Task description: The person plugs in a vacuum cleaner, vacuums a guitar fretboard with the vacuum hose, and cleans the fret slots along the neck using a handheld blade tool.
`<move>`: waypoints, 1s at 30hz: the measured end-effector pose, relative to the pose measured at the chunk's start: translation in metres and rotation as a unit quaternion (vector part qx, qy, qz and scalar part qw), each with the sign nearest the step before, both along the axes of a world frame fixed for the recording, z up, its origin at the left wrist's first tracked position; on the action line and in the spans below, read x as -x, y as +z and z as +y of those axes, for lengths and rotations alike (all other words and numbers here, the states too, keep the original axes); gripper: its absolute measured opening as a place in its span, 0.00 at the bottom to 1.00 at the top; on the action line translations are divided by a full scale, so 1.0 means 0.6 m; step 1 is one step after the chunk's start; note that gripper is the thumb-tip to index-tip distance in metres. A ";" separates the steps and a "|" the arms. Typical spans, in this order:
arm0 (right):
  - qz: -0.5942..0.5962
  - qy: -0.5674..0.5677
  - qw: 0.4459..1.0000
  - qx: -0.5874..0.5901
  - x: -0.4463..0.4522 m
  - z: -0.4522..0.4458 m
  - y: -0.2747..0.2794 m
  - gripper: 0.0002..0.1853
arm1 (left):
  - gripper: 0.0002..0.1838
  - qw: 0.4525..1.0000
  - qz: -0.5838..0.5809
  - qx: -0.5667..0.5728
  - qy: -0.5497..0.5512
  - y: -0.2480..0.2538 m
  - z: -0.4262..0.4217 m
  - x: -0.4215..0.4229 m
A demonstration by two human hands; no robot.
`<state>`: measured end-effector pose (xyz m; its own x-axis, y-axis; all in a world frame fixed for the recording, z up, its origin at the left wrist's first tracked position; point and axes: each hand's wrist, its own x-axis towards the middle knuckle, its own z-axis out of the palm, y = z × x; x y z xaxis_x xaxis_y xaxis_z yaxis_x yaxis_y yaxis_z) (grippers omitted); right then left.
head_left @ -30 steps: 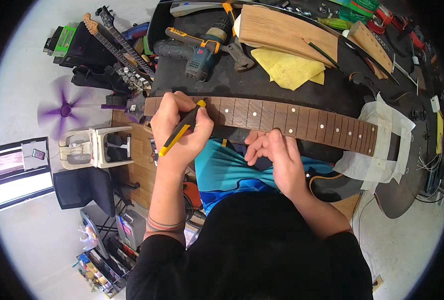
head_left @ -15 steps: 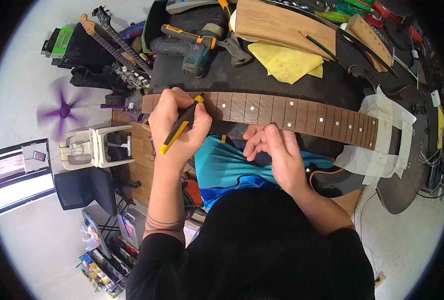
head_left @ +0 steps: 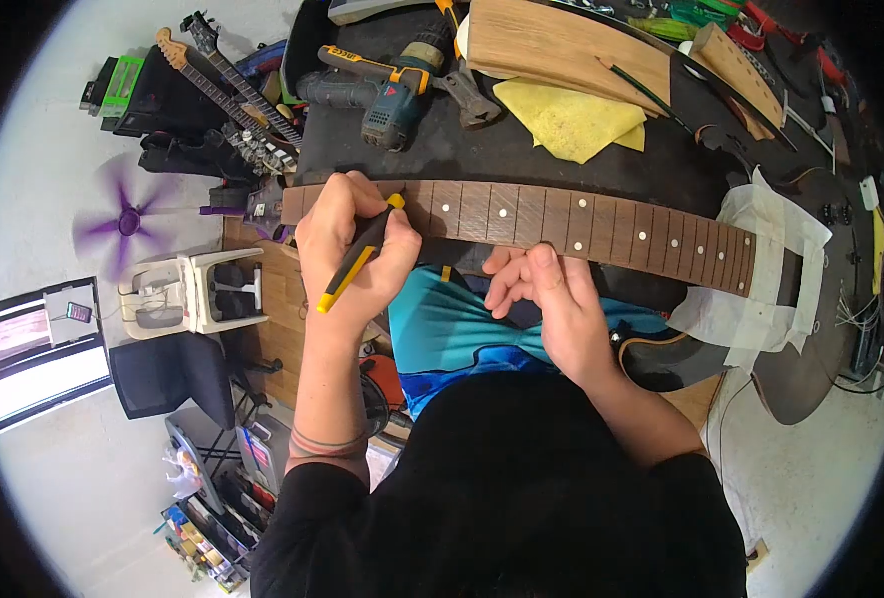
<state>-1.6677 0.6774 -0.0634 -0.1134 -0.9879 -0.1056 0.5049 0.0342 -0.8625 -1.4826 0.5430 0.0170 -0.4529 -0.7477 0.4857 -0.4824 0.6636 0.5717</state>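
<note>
My left hand (head_left: 350, 239) is closed in a pen-like grip round a slim hand tool with a black and yellow handle (head_left: 337, 284). The tool's tip meets the fretboard near the narrow end of the guitar neck (head_left: 472, 214); its exact kind is not clear. The brown fretboard has pale dots and cross slots. At its near edge, my right hand (head_left: 572, 319) rests with the thumb tip against the wood and the other fingers loosely curled and apart. Masking tape and white paper (head_left: 751, 224) cover part of the dark guitar body (head_left: 811, 359).
On the dark bench lie a cordless drill (head_left: 394, 110), a yellow cloth (head_left: 577, 120), a wooden board (head_left: 562, 50) and a pencil (head_left: 646, 95). Guitars (head_left: 228, 95) stand at the left, above a purple fan (head_left: 128, 221) and a white plastic chair (head_left: 193, 294).
Both hands stay almost in place. The tool's handle end has dipped very slightly, and the guitar looks barely shifted.
</note>
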 end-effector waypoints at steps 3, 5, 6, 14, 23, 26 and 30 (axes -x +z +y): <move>-0.001 -0.004 1.000 -0.003 0.000 -0.001 0.001 0.30 | 0.13 0.999 0.030 -0.021 0.007 -0.012 0.000 -0.002; -0.003 -0.001 1.000 0.000 0.000 0.000 0.000 0.30 | 0.13 0.999 0.040 -0.024 0.011 -0.015 -0.001 -0.003; -0.005 0.000 1.000 0.001 0.001 0.000 -0.002 0.30 | 0.13 0.999 0.038 -0.022 0.009 -0.014 -0.002 -0.004; -0.005 0.006 1.000 0.005 0.001 0.001 -0.008 0.29 | 0.13 1.000 0.016 0.003 0.019 -0.012 -0.002 -0.001; -0.020 0.004 1.000 0.003 0.002 0.001 -0.002 0.25 | 0.13 1.000 -0.018 0.024 0.009 0.000 -0.001 0.005; -0.028 -0.010 1.000 0.007 -0.002 0.000 -0.001 0.25 | 0.13 1.000 -0.015 0.005 0.003 0.003 -0.002 0.002; -0.026 -0.012 1.000 0.010 -0.003 -0.002 0.002 0.25 | 0.13 1.000 0.011 -0.029 -0.002 0.000 0.003 -0.005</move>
